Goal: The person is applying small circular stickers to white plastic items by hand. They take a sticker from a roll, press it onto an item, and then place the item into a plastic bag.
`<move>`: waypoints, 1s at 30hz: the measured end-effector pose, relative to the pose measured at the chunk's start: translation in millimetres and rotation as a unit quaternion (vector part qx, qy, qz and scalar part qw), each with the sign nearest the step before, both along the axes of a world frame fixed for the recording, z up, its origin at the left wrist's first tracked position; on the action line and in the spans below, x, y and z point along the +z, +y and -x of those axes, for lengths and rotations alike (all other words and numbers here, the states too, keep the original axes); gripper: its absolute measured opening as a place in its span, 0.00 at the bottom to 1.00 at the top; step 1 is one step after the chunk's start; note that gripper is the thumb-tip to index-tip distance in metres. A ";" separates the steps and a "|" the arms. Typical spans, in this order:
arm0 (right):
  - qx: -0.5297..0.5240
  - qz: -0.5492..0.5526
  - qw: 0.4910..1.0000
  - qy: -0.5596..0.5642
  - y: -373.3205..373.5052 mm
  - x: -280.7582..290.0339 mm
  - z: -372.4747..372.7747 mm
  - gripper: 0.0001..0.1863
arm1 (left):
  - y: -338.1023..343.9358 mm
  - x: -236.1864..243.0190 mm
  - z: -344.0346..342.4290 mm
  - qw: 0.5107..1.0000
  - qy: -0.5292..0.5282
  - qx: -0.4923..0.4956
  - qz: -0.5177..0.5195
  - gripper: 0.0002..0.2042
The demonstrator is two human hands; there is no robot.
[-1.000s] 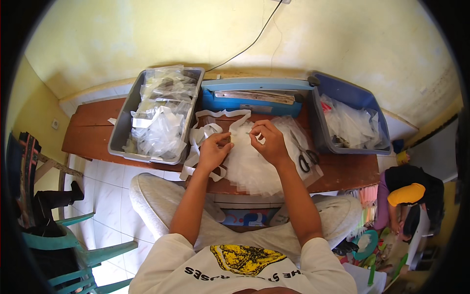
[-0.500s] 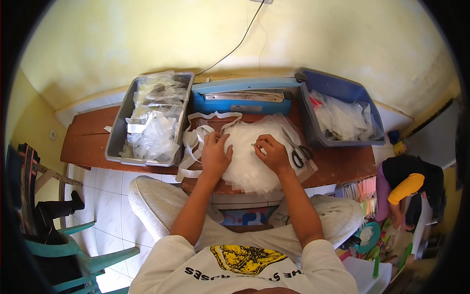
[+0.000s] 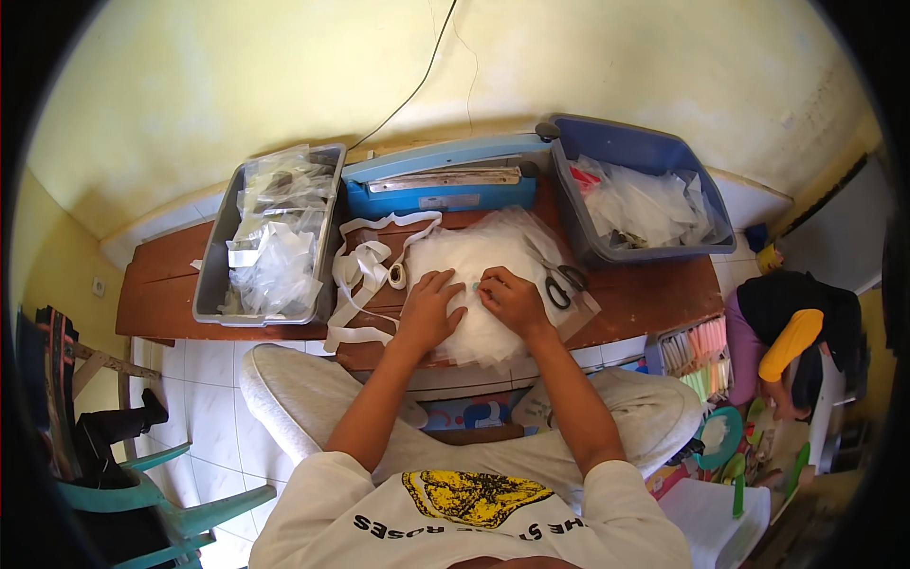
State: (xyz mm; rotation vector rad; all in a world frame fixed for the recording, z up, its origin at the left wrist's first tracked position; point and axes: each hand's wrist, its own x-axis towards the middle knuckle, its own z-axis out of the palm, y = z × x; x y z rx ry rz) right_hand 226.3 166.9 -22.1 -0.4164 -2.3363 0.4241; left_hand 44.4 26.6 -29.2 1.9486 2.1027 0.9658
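A stack of clear plastic bags or sheets (image 3: 502,351) lies on the brown wooden table in front of me. My left hand (image 3: 429,311) rests flat on its left part, fingers apart and holding nothing. On the middle of the stack, my right hand (image 3: 514,302) has its fingers pinched together at a tiny pale green thing (image 3: 476,285), too small to name. Black-handled scissors (image 3: 559,287) lie on the right part of the stack. Loose white ribbon (image 3: 365,261) winds beside the left hand, with a small roll (image 3: 396,276) at its end.
Behind the stack stands a blue sealer-like device (image 3: 436,194) with a long arm. A grey bin (image 3: 210,275) of plastic pieces is at left, a blue bin (image 3: 654,254) at right. A green chair (image 3: 213,512) stands lower left; another person (image 3: 796,322) bends at far right.
My right hand has lowered the small green thing onto the stack. My left hand has moved off the ribbon side and laid its fingers on the plastic. The whole view has shifted slightly.
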 end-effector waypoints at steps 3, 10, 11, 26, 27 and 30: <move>0.002 -0.003 1.000 -0.019 1.2 -1.4 -1.7 0.06 | 0.3 1.0 0.7 1.000 -0.003 0.000 0.003 0.22; -0.013 0.006 0.999 -0.037 0.9 1.3 -2.5 0.05 | 0.0 2.8 1.6 1.000 -0.014 0.001 0.004 0.22; -0.015 0.008 0.999 -0.042 1.2 1.5 -2.9 0.05 | 0.3 2.7 1.8 1.000 -0.016 0.002 0.002 0.21; -0.038 0.185 0.982 -0.025 4.6 8.8 3.0 0.11 | 8.1 2.8 0.6 0.999 -0.027 0.024 -0.015 0.19; -0.038 0.186 0.981 -0.026 6.2 7.9 4.3 0.11 | 8.7 2.4 0.6 0.999 -0.027 0.025 -0.013 0.19; -0.065 0.194 0.977 -0.058 8.6 3.1 7.5 0.13 | 9.3 2.2 3.4 0.999 -0.016 0.028 -0.028 0.23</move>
